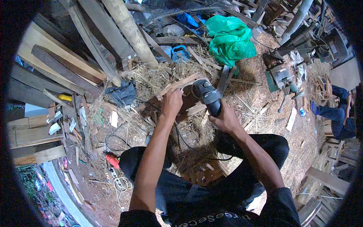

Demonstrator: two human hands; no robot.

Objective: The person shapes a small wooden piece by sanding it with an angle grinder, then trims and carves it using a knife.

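Note:
My right hand [226, 118] is wrapped round the dark body of an angle grinder [208, 96], whose head points up and to the left. The grinder's head rests at or just above the right end of a narrow, light wooden piece [181, 82]. Around the left part of that piece, the fingers of my left hand [172, 101] are closed. Beneath both hands lies a brown wooden block or board [189, 109], partly hidden by the grinder. The grinder's disc cannot be made out.
Green plastic sheeting [230, 39] lies beyond the grinder. A red tool [112, 160] and a white power strip [121, 184] are by my left knee. Boards [68, 56] lean at the left. Another person [340, 113] sits at the far right, near a metal machine [283, 79].

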